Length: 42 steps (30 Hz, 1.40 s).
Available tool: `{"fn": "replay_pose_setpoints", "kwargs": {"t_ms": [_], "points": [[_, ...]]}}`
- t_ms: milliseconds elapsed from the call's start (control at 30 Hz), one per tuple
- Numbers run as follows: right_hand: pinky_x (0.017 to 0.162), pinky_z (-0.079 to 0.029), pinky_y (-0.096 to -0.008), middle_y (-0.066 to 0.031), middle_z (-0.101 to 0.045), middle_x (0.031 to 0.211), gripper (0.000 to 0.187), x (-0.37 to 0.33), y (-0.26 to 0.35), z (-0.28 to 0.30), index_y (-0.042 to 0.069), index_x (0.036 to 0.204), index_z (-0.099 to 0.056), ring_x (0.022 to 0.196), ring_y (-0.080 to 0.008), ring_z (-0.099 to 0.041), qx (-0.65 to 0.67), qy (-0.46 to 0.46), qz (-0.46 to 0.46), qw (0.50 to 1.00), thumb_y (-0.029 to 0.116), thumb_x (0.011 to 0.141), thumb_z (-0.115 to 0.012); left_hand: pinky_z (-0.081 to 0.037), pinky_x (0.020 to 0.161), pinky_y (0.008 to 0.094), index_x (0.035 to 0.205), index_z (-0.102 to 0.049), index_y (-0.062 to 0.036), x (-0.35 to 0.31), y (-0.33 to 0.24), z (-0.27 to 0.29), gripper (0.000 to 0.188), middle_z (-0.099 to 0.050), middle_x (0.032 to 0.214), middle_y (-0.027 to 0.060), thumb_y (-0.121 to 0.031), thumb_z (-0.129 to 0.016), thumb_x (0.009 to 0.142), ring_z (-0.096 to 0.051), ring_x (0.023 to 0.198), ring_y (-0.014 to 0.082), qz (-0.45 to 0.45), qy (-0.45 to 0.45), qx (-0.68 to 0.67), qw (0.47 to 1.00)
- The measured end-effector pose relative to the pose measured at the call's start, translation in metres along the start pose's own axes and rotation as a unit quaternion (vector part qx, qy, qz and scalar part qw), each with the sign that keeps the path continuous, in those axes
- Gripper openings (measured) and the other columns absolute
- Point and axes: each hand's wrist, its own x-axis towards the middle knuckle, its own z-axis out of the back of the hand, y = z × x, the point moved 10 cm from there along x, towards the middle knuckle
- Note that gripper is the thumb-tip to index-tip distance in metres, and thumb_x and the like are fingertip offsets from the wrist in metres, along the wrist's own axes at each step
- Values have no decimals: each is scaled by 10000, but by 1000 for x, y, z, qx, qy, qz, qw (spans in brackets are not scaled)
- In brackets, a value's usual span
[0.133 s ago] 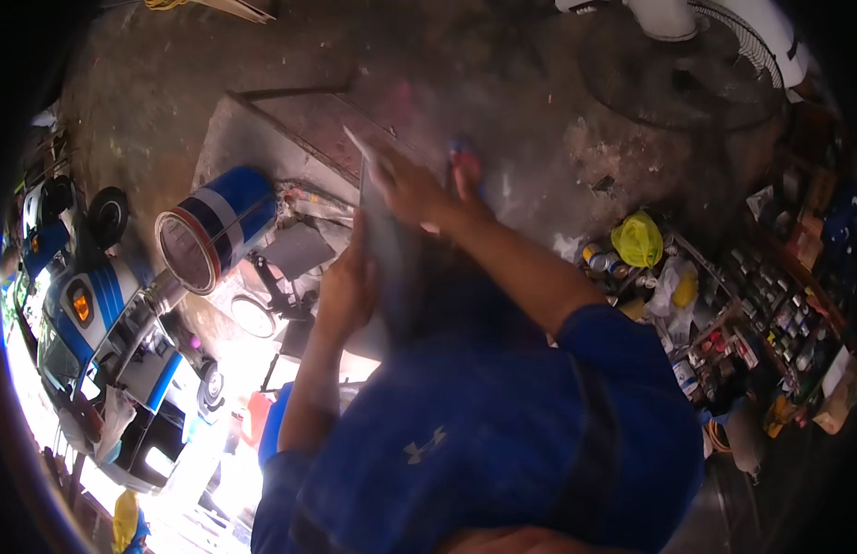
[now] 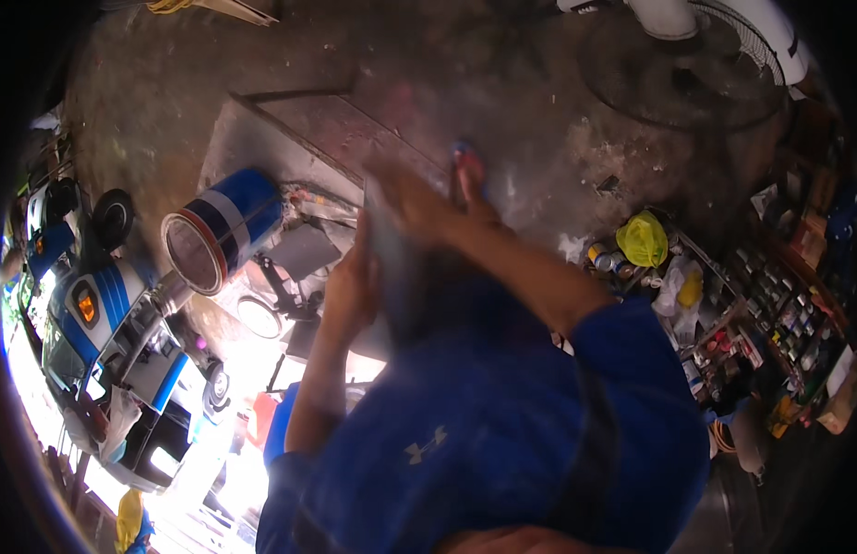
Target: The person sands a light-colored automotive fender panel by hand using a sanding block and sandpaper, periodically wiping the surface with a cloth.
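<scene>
A smooth grey panel (image 2: 384, 268) stands close in front of my body, seen nearly along its edge. My left hand (image 2: 353, 288) grips its left side, fingers pointing up along the edge. On the panel's upper part lies my right hand (image 2: 417, 205), smeared by motion. A pale flat pad showed under its fingers a moment ago; now blur hides most of that pad. Behind the right wrist a foot in a red and blue sandal (image 2: 467, 171) shows on the floor.
Left of my hands lies a blue and white striped cylinder (image 2: 239, 217), near motorcycle parts with blue stripes (image 2: 101, 305). A flat board (image 2: 299, 138) lies ahead. On the right are a yellow bag (image 2: 642, 239) and crowded cans and bottles (image 2: 784, 314). A fan (image 2: 742, 46) stands far right.
My right hand has slid a little toward me over the panel and is more blurred. The left hand keeps its grip. The whole view has shifted slightly.
</scene>
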Motion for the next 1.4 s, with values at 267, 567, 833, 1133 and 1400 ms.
{"fn": "replay_pose_setpoints", "kwargs": {"t_ms": [267,567,833,1133,1400], "points": [[1222,-349,-489,-255,-427,1611,587,79,-30,40,91,1632,-351,1493,-409,-420,72,43,-154,984,322,1100,-437,-568,847,547,1682,-157,-54,19,-5,-2,765,-669,1285,314,-93,-525,1012,-701,997,504,-2,-22,23,999],[1216,-196,-683,-195,-217,1735,717,-30,15,2,176,1674,-286,1559,-465,-267,-4,-44,-2,999,182,1011,-558,-573,796,528,1687,-164,-86,10,7,1,728,-679,1275,298,-76,-492,1037,-711,961,496,23,-18,22,999],[1187,-231,-716,-193,-128,1754,740,-83,23,-51,179,1696,-187,1571,-489,-192,-114,63,24,991,259,1046,-532,-559,724,539,1682,-186,-74,13,17,7,756,-710,1063,299,-54,-511,999,-709,862,481,11,-48,79,996],[1181,-220,-744,-218,-223,1724,706,-5,2,-10,169,1683,-230,1557,-528,-213,-23,-37,55,998,267,1047,-520,-549,687,544,1665,-223,-39,11,12,12,730,-702,998,294,-35,-510,994,-697,797,468,-14,-79,93,992],[1198,-191,-736,-191,-262,1719,649,58,-18,33,194,1670,-272,1554,-486,-254,15,35,-99,994,315,1069,-486,-516,638,552,1678,-238,-119,15,3,4,715,-688,871,286,-45,-502,1017,-685,748,475,16,-60,58,996]]}}
